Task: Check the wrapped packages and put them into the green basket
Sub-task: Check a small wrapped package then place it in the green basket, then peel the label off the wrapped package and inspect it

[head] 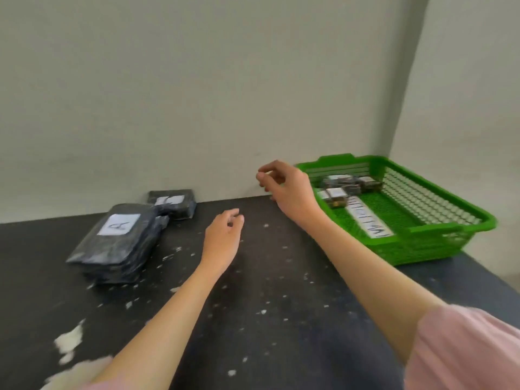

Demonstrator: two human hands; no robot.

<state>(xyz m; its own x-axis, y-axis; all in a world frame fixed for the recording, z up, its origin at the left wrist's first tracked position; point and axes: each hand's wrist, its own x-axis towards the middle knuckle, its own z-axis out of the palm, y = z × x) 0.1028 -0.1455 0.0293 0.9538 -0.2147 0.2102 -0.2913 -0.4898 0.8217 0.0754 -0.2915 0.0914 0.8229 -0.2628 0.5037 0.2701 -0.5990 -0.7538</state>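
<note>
A stack of black wrapped packages [118, 243] lies at the left of the dark table, its top one bearing a white label. A smaller black package [173, 204] sits behind it by the wall. The green basket [439, 235] stands at the right and holds several small wrapped packages [343, 187] at its far end and a long white label. My left hand [223, 235] hovers over the table's middle, fingers loosely curled, holding nothing. My right hand [284, 187] is raised just left of the basket, fingers loosely bent and empty.
The dark table [267, 291] is speckled with white flecks, with larger white patches [70, 342] near its front left. A pale wall runs right behind the packages and basket. The table's right edge lies just past the basket.
</note>
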